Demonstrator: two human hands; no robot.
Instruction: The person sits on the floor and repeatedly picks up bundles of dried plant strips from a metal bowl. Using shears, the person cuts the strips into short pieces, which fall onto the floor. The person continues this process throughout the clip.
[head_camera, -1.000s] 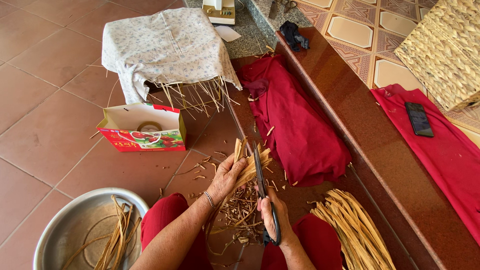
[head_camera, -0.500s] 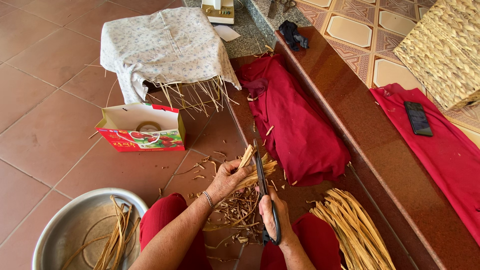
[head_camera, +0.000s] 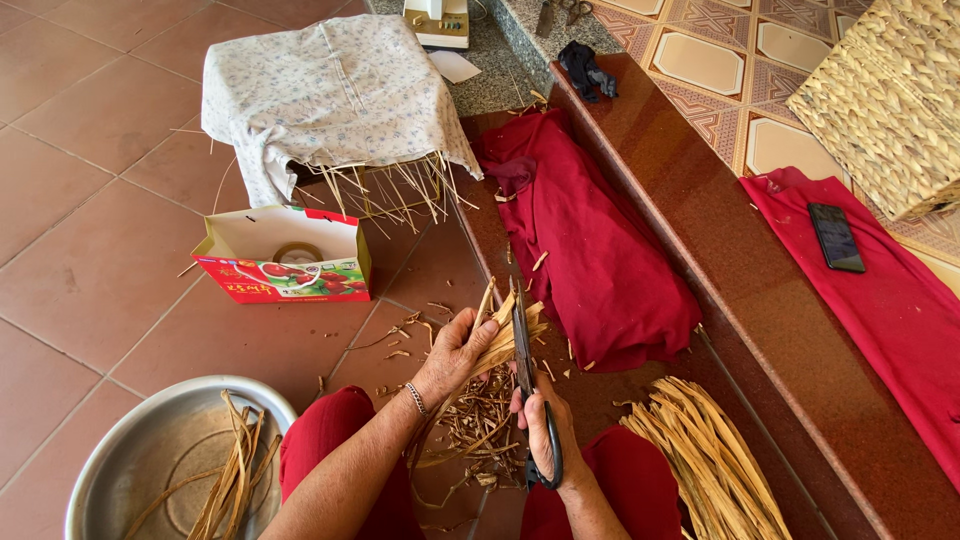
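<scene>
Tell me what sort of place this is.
Probably a home floor used for hand weaving: terracotta floor tiles, a bundle of dried straw strips, and a woven straw basket. The left hand holds strips; the right hand works black scissors.

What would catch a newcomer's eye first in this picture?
At the bottom centre, the left hand grips a small bunch of dried straw strips while the right hand works black scissors against them. Beside them lies a dark red cloth, and a metal basin sits bottom left.

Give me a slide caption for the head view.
Left hand grips dried straw strips while right hand closes scissors on them.
</scene>
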